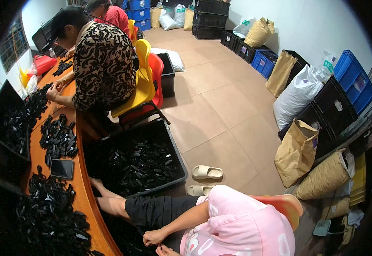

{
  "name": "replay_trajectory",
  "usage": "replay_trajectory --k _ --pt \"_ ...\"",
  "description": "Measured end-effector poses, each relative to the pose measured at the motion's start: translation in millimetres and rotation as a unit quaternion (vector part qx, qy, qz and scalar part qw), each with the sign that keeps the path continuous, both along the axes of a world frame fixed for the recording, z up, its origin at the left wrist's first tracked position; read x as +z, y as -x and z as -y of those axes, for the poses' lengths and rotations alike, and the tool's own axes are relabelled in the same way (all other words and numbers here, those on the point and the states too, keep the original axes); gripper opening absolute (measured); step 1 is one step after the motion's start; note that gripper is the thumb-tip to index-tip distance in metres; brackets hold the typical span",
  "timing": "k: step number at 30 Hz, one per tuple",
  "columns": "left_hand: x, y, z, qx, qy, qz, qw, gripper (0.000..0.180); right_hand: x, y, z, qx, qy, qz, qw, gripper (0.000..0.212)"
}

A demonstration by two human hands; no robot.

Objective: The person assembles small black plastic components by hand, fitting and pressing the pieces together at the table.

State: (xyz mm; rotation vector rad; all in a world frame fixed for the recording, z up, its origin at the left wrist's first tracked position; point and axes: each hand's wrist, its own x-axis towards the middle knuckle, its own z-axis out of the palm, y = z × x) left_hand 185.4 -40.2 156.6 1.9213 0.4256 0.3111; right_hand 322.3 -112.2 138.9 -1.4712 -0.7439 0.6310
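This is a small workshop for sorting parts by hand. Heaps of small black plastic parts point(58, 138) cover a long wooden table point(83, 187). Stacked crates point(354, 81) and filled sacks point(297, 151) line the wall.

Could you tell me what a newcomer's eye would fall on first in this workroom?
Probably the black crate of small black parts on the floor, beside the wooden table heaped with more of them. Next, the person in the pink top at the bottom, hands together at the lap, and the stacked yellow and red chairs behind.
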Motion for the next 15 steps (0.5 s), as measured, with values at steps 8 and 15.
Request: replay_trajectory --k 8,15 --pt "7 -2 2 -0.008 0.007 0.003 1.000 0.022 -9 0 -3 -0.015 -0.018 -0.028 0.999 0.016" --pt "-4 0 -6 0.011 -0.007 -0.056 0.998 0.019 -3 -3 -5 0.005 -0.010 -0.029 1.000 0.016"
